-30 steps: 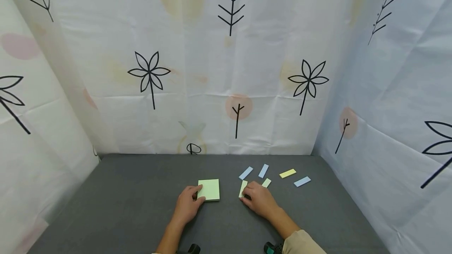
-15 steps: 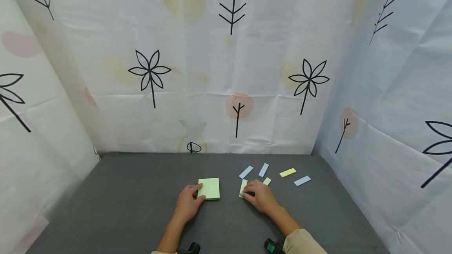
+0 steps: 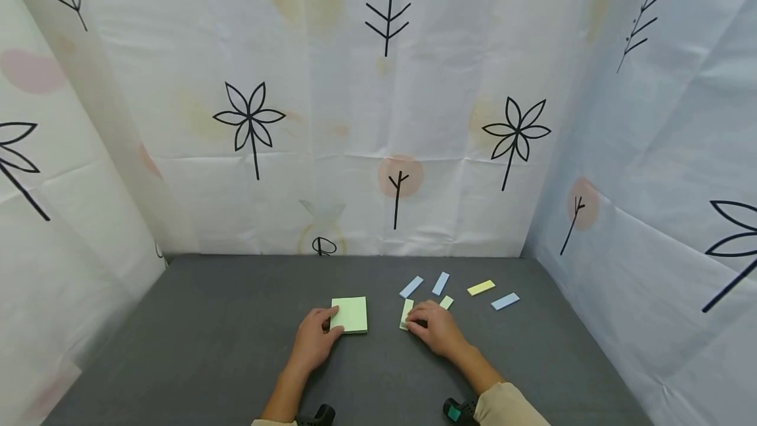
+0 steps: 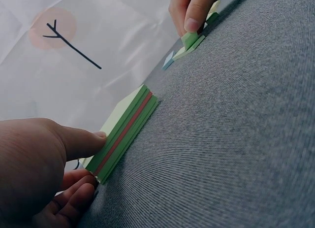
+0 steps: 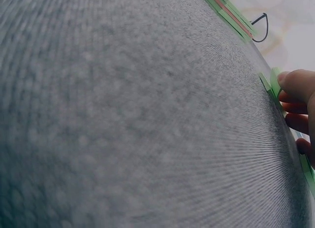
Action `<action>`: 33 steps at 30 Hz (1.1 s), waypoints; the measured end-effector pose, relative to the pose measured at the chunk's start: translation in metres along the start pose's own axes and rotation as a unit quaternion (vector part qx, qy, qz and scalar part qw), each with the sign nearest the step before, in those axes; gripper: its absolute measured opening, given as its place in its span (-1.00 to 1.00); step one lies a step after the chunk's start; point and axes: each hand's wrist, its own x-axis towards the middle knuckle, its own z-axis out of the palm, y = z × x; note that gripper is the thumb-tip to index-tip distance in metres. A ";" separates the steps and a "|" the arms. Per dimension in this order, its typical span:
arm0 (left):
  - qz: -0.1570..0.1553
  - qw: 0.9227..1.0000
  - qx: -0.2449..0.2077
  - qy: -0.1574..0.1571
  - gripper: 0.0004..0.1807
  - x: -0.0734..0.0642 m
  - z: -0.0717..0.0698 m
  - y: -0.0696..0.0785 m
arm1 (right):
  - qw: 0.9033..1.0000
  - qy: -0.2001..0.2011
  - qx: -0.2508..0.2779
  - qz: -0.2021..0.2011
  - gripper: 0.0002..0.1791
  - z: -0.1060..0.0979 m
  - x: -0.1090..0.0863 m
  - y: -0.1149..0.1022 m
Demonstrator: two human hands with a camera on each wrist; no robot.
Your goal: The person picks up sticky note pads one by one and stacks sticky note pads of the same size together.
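While the left hand [image 3: 313, 339] is keeping its thumb and fingers gripped on the left edge of the square green pad [image 3: 350, 314] at lower centre, the right hand [image 3: 439, 332] is now pinching a raised green flap [image 4: 189, 40] on the narrow green pad [image 3: 406, 311] farther right, its fingertips uncovering more of the pad's near end than a second ago. That is suggesting a sheet is partly peeling.

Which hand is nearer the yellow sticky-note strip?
Right. In the head view the right hand is below and left of the yellow sticky-note strip; the left hand is farther left, gripping the square sticky-note pad.
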 end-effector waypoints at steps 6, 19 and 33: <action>0.003 1.000 -0.001 0.000 -0.54 0.000 0.000 -0.001 | 1.000 -0.005 -0.001 0.000 -0.94 -0.001 0.000 -0.001; 0.010 1.000 -0.007 -0.003 -0.53 0.000 -0.003 0.001 | 1.000 -0.019 0.010 0.015 -0.96 -0.003 0.001 -0.001; 0.013 1.000 -0.010 -0.001 -0.54 -0.001 -0.003 0.000 | 0.996 0.020 -0.053 0.064 -0.73 0.001 -0.001 0.002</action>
